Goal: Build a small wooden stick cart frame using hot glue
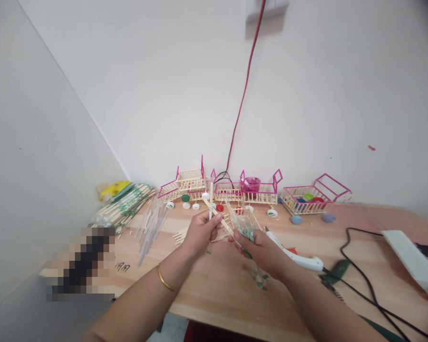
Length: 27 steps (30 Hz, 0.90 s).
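My left hand [199, 232] is closed in a pinch on thin wooden sticks [211, 202] that stand up from its fingers. Just to its right, my right hand [262, 249] is closed round a clear plastic wrapper with green print [248, 228]; the wrapper's tail hangs below the hand. The two hands almost touch above the wooden table [217, 289]. A gold bangle [164, 280] sits on my left wrist.
Small stick-built carts with pink frames [190, 183] [260, 190] [312, 194] line the wall, with bottle caps beside them. Packs of wrapped sticks [124, 206] lie at the left. A white glue gun [299, 259] lies right of my hands, its black cable trailing right. A white power strip [412, 259] sits at the far right.
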### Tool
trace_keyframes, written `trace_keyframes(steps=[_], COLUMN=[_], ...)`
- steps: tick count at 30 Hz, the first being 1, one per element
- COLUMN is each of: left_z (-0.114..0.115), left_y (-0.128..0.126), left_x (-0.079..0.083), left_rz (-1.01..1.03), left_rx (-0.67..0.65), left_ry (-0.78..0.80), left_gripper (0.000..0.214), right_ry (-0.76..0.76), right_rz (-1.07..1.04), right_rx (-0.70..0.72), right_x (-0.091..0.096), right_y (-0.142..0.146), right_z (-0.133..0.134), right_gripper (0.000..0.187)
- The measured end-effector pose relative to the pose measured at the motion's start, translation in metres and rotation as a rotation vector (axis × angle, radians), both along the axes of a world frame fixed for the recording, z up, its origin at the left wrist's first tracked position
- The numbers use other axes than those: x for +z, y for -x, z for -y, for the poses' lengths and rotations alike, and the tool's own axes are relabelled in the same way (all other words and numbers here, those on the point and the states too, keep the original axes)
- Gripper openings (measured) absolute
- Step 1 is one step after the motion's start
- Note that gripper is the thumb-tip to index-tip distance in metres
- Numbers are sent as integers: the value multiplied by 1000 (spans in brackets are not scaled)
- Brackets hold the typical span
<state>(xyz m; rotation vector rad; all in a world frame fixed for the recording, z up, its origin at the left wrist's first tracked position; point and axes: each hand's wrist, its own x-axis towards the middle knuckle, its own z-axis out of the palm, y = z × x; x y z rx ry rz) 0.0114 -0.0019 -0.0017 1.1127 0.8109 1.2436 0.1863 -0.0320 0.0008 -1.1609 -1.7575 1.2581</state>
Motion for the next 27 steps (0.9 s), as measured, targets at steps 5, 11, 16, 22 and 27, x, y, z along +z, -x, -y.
trace_keyframes(steps=[5,11,16,22,27], left_z=[-14,-33,-29,-27,-28], left_y=[18,65,73,65,57], left_x=[12,27,27,9,1], left_rz=[234,189,-709,-1453,-1350], left_rx=[178,446,507,157,228], left_ry=[33,-180,-443,-532,-684], left_gripper=[36,30,35,29,33], right_ry=[-8,-17,-14,-2,85], right_rz=[121,-64,-247,-393,-459], right_rx=[118,-156,-221,-228,-254], right_x=[13,11,6,7,6], right_y=[-20,-41,-36,-37,-35], right_z=[-1,-12,-16,-17,-18], right_gripper=[46,48,42,36,33])
